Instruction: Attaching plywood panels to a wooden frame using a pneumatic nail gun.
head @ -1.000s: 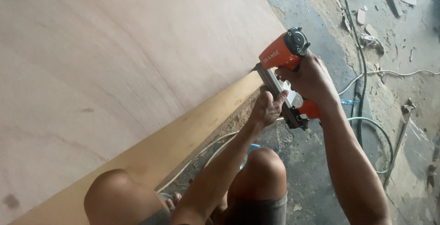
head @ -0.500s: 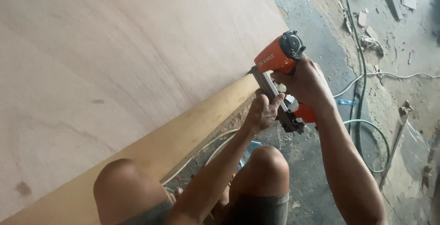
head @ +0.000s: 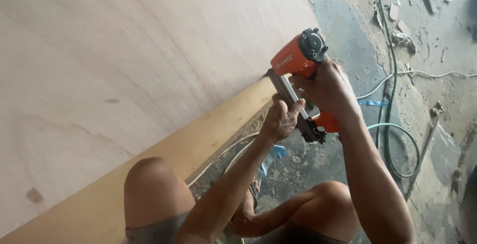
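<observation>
An orange pneumatic nail gun (head: 294, 60) with a black cap presses its nose against the near edge of a large plywood sheet (head: 134, 60). My right hand (head: 328, 87) is wrapped around the gun's grip. My left hand (head: 280, 120) holds the long metal magazine below the nose. A yellowish wooden strip (head: 164, 159) runs along the sheet's lower edge, and the gun's tip meets it at its far end. Both my knees (head: 149, 184) show at the bottom of the view.
A green air hose (head: 392, 124) loops over the dusty concrete floor on the right. White cable (head: 422, 73) and wood scraps (head: 402, 30) lie at the top right. A blue strip (head: 273, 154) and a pale cord lie beside the board near my legs.
The nail gun and both hands have shifted slightly left along the board's edge, and the view has drifted with them. Both grips are unchanged.
</observation>
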